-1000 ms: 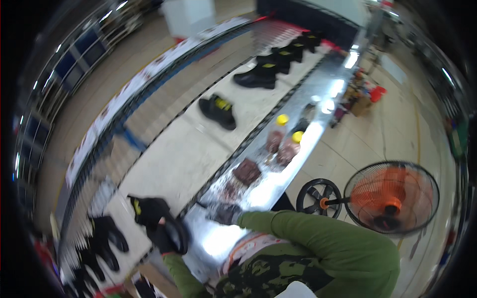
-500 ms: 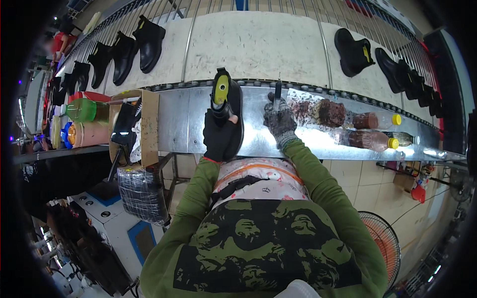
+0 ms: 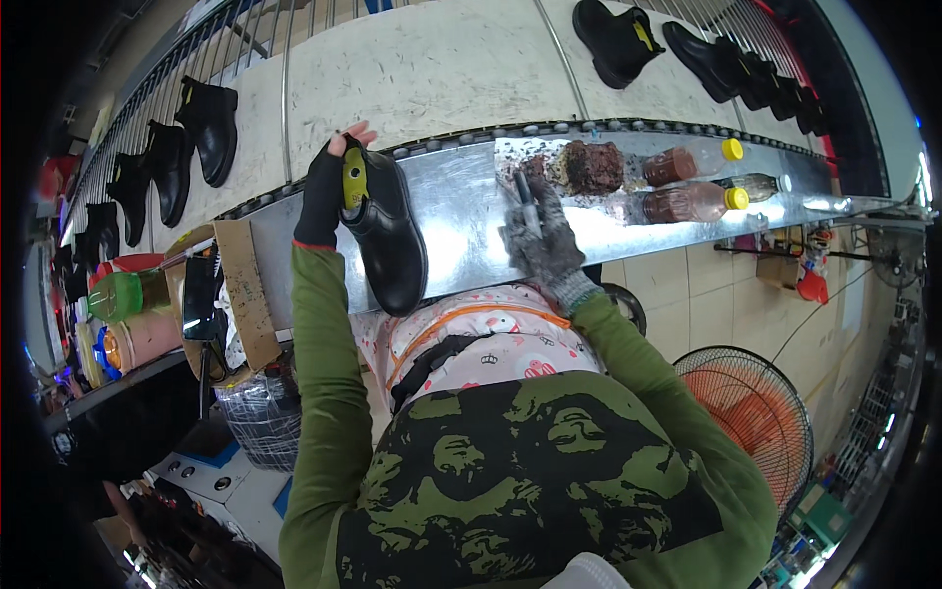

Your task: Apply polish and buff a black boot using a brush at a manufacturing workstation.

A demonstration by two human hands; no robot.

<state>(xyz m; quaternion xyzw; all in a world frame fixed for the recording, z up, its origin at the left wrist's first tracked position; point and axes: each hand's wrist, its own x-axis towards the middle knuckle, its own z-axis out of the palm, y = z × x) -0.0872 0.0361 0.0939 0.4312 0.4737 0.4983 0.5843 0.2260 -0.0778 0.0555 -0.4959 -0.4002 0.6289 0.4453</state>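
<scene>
A black ankle boot [image 3: 392, 231] with a yellow insole stands on the metal ledge, its toe toward me. My left hand [image 3: 322, 191], in a black fingerless glove, is closed around the boot's collar, with bare fingertips showing at the top. To the right, my right hand [image 3: 546, 240], in a grimy grey glove, grips a slim pen-like tool [image 3: 526, 201] with a dark upper end; its exact kind is unclear. That tool's top end is beside a dark reddish-brown crumbly block [image 3: 592, 168] on a stained sheet [image 3: 530, 147].
Bottles with yellow caps [image 3: 697, 201] lie right of the block. Beyond the ledge runs a pale conveyor [image 3: 422, 74] with a chain edge, carrying black boots [image 3: 208, 128] at left and others [image 3: 616, 44] at right. A cardboard box [image 3: 245, 294] stands left; a fan [image 3: 746, 422] stands lower right.
The view has turned, shifting the scene. My left hand has gone from the boot's side to its collar, and the boot is tilted differently. The right hand's tool is now beside the brown block.
</scene>
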